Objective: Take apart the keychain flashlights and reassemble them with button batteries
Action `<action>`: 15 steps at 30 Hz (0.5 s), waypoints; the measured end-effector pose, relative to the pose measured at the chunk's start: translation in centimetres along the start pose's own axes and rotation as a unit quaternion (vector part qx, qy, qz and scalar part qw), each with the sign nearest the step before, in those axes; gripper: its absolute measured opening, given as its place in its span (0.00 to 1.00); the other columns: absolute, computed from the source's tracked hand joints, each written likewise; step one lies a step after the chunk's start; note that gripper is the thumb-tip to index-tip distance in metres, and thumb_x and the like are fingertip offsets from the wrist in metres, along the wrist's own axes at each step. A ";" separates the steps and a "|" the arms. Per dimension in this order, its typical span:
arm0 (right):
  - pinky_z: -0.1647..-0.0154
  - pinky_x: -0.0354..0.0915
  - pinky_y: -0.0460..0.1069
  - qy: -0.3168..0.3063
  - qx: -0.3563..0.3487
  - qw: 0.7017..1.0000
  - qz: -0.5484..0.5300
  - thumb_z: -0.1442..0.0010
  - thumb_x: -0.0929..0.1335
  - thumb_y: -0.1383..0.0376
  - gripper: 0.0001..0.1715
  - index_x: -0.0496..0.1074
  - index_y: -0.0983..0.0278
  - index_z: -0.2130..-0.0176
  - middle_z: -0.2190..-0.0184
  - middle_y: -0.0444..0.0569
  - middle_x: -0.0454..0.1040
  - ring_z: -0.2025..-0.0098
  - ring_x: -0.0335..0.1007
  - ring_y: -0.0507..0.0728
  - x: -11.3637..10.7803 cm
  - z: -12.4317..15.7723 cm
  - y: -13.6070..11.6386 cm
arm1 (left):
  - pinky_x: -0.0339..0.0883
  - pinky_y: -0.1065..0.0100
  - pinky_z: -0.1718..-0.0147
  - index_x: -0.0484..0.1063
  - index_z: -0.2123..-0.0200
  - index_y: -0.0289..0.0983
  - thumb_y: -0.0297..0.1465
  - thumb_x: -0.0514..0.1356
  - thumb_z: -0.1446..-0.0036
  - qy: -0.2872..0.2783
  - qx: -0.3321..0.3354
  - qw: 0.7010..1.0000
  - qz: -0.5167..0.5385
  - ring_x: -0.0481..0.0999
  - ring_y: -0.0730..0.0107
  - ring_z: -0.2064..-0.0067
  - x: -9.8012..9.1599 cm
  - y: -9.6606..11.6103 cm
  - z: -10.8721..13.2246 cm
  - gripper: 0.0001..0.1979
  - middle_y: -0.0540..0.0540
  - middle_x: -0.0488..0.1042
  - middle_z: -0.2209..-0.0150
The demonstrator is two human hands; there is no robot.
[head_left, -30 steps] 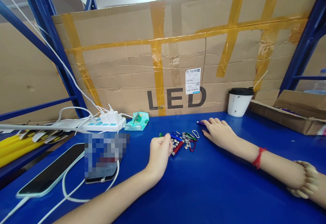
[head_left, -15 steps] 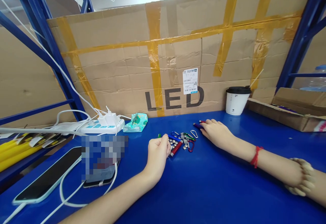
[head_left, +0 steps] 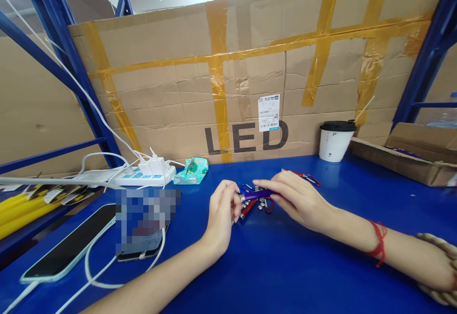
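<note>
My right hand [head_left: 294, 197] holds a slim purple metal tube [head_left: 257, 195], like a small penlight, nearly level. Its silver left end meets the fingertips of my left hand [head_left: 223, 209]. The left fingers are curled in a pinch, and what lies inside them is hidden. Beneath the tube, on the blue table, are a red tube [head_left: 249, 208], a red carabiner clip [head_left: 270, 205], a blue clip [head_left: 246, 187] and several small silver pieces, partly covered by my hands. Behind my right hand another red clip [head_left: 313, 179] lies on the table.
A white paper cup [head_left: 335, 143] with a black lid stands back right, beside an open cardboard box [head_left: 410, 166]. To the left are a teal packet [head_left: 192, 171], a power strip [head_left: 143, 177], a phone [head_left: 71, 242] and white cables. A large cardboard sheet [head_left: 171, 104] closes the back.
My right hand has come left from the far side of the pile, bringing the purple tube to my left fingertips. A red clip now shows behind it. My left hand stays almost in place.
</note>
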State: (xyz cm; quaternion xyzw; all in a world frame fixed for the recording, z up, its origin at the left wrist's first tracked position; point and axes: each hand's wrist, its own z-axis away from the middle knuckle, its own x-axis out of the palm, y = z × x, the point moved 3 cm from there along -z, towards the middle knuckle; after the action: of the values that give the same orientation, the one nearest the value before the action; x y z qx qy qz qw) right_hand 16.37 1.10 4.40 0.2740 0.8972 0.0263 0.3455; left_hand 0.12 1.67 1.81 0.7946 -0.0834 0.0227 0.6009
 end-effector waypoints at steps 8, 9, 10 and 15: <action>0.70 0.62 0.47 -0.046 -0.083 0.995 -0.040 0.32 0.56 0.71 0.13 0.64 0.66 0.52 0.68 0.49 0.70 0.69 0.63 0.53 -0.1 -0.5 -2.2 | 0.45 0.71 0.83 0.52 0.90 0.36 0.52 0.50 0.47 -0.113 0.067 0.982 -0.135 0.50 0.79 0.84 0.8 0.5 0.8 0.30 0.53 0.50 0.89; 0.70 0.62 0.46 -0.048 -0.080 0.995 -0.045 0.32 0.56 0.72 0.13 0.65 0.66 0.53 0.68 0.49 0.70 0.69 0.63 0.53 -0.1 -0.6 -2.3 | 0.46 0.71 0.82 0.52 0.90 0.36 0.52 0.49 0.46 -0.124 0.078 0.978 -0.150 0.51 0.79 0.84 0.8 0.5 0.9 0.31 0.52 0.51 0.88; 0.70 0.63 0.46 -0.049 -0.076 0.995 -0.049 0.32 0.56 0.73 0.13 0.65 0.66 0.54 0.67 0.49 0.70 0.69 0.64 0.53 -0.1 -0.5 -2.3 | 0.47 0.71 0.82 0.54 0.90 0.35 0.52 0.49 0.45 -0.134 0.086 0.974 -0.159 0.53 0.78 0.83 0.8 0.6 1.0 0.31 0.52 0.53 0.88; 0.72 0.64 0.45 -0.045 -0.044 0.994 -0.086 0.32 0.54 0.72 0.13 0.64 0.66 0.55 0.67 0.50 0.70 0.69 0.65 0.52 0.1 -0.2 -1.9 | 0.54 0.72 0.81 0.68 0.81 0.32 0.51 0.49 0.45 -0.200 0.078 0.966 -0.142 0.63 0.73 0.81 1.2 0.8 1.3 0.28 0.47 0.65 0.84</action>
State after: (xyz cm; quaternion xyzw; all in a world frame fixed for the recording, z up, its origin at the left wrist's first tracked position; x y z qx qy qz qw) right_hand 15.26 -0.46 4.00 0.1809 0.8988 0.0238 0.3986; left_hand 1.05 0.12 2.39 0.8313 -0.0857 -0.2157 0.5051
